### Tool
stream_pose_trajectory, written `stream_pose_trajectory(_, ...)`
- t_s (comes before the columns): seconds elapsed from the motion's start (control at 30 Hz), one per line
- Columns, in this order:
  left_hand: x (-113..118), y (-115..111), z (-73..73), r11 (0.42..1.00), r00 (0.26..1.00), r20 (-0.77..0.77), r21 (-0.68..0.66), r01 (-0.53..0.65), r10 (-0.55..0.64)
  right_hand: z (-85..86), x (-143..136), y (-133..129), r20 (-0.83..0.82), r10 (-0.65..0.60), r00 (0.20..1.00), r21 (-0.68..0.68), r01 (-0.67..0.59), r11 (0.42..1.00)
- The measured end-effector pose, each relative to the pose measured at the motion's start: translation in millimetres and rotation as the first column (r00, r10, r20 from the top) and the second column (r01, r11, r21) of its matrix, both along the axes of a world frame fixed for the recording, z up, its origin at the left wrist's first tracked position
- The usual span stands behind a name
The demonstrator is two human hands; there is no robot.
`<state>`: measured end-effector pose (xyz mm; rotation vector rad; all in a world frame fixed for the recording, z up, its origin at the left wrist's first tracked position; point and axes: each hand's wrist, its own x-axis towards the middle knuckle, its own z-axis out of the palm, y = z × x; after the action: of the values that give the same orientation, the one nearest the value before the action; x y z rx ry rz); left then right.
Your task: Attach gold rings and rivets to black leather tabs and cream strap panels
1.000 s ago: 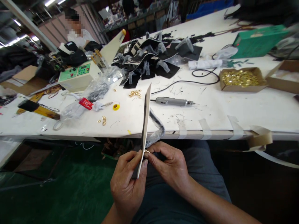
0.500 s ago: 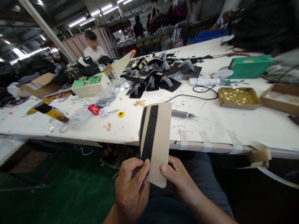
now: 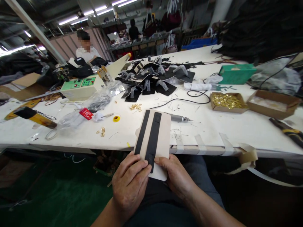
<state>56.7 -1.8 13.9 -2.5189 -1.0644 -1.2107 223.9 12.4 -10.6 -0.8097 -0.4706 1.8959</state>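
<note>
A flat beige panel [image 3: 164, 138] with rounded corners and two black strips is held upright and tilted, just off the table's front edge. Small dark fittings sit near both ends of the longer strip [image 3: 153, 135]. My left hand [image 3: 130, 183] grips the lower left edge, its fingertips lying across the foot of that strip. On the lower right, my right hand [image 3: 176, 173] pinches the panel with the thumb in front; its other fingers are hidden behind. A grey electric screwdriver [image 3: 178, 118] lies on the table, partly behind the panel.
Small gold fittings [image 3: 135, 107] and a yellow tape roll [image 3: 116, 119] lie on the white table [image 3: 208, 132]. Beyond is a pile of black panels [image 3: 151, 78]. A box of gold pieces [image 3: 227, 102] and pliers [image 3: 287, 130] are at right, a hammer [image 3: 35, 117] at left. A person [image 3: 86, 47] sits behind.
The panel has tipped back and turned to show more of its face. My left fingers have spread from a pinch onto the strip; my right thumb has moved inward. The view has swung right.
</note>
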Motion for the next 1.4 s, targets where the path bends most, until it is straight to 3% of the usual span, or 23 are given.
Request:
stream_pose_trajectory(0.23, -8.8, 39.5, -10.5, 0.996, 0.996, 0.030, -0.029, 0.089, -0.089, 5.6, 4.3, 36.8, 0.115, 0.030, 0.993, 0.071, -0.038, 0.997)
stream_pose_trajectory(0.47, -22.6, 68.9, -10.0, 0.985, 0.984, 0.043, -0.026, 0.173, -0.172, 5.7, -0.1, 55.5, 0.155, 0.059, 0.986, 0.081, -0.072, 0.994)
stream_pose_trajectory(0.7, -32.6, 70.3, -9.8, 0.986, 0.986, 0.029, -0.033, 0.163, -0.162, 6.2, -6.7, 56.1, 0.095, 0.068, 0.993, -0.005, -0.068, 0.998)
stream_pose_trajectory(1.17, -33.5, 65.8, -2.5, 0.973, 0.976, -0.005, -0.079, 0.218, -0.220, 18.3, -7.0, 43.7, 0.078, 0.051, 0.996, -0.025, -0.049, 0.998)
stream_pose_trajectory(1.27, -31.7, 62.4, 2.9, 0.974, 0.977, 0.028, -0.072, 0.214, -0.212, 17.5, -3.3, 37.2, 0.213, 0.091, 0.973, -0.015, -0.090, 0.996)
stream_pose_trajectory(1.33, -29.9, 62.2, 5.6, 0.969, 0.971, 0.055, -0.072, 0.238, -0.235, 11.4, 2.4, 38.4, 0.422, 0.066, 0.904, -0.007, -0.070, 0.998)
stream_pose_trajectory(1.4, -29.3, 66.8, 5.0, 0.956, 0.957, 0.081, -0.068, 0.286, -0.280, 3.0, 8.9, 51.0, 0.523, 0.119, 0.844, 0.002, -0.140, 0.990)
